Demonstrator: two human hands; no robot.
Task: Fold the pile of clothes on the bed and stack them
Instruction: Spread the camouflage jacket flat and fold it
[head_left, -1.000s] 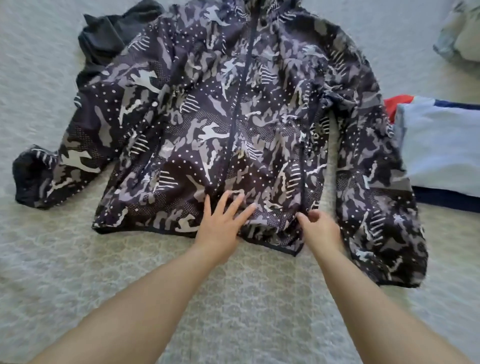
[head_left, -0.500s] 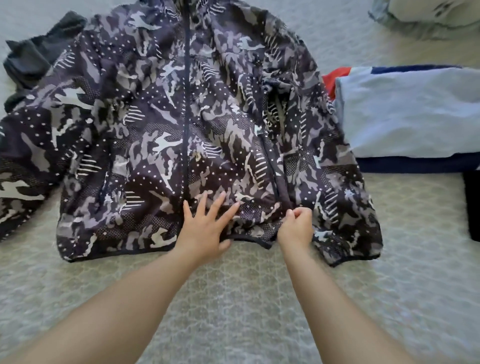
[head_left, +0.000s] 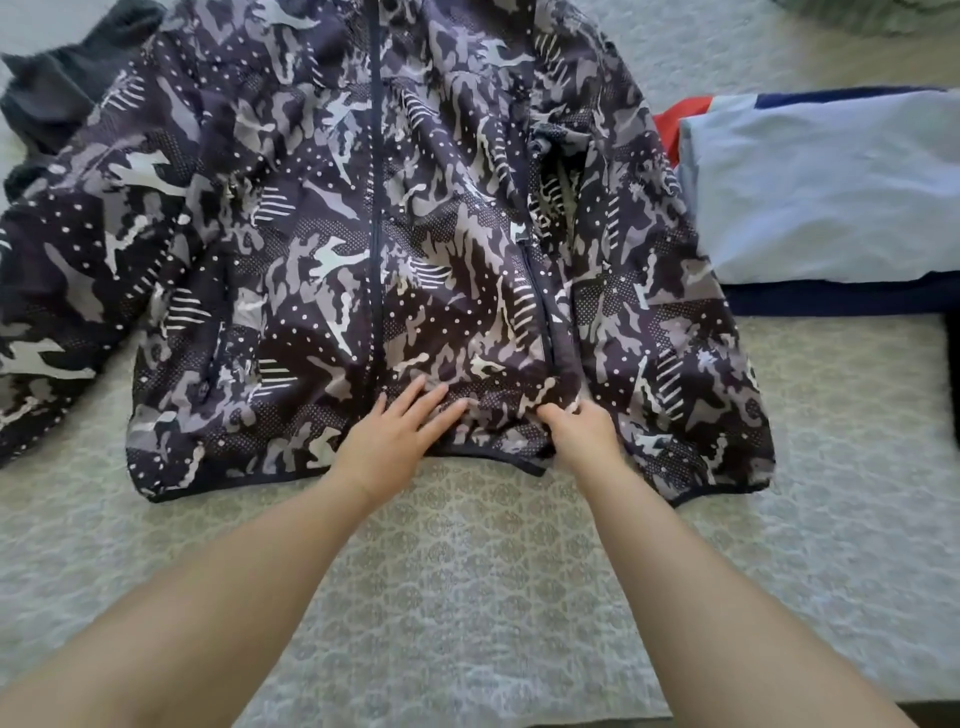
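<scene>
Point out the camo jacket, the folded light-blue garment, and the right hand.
camo jacket (head_left: 322, 218), head view, left chest panel.
folded light-blue garment (head_left: 831, 197), head view, middle of top face.
right hand (head_left: 584, 431), head view, back of hand.

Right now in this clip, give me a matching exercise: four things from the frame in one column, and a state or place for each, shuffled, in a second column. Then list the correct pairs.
Things:
1. left hand
2. right hand
3. jacket
4. light blue garment

States or places:
A. folded, on a stack at the right
B. spread out face up, zipper closed
C. flat, fingers spread on the cloth
D. pinching cloth near the hem

Pairs: 1-C, 2-D, 3-B, 4-A
</scene>
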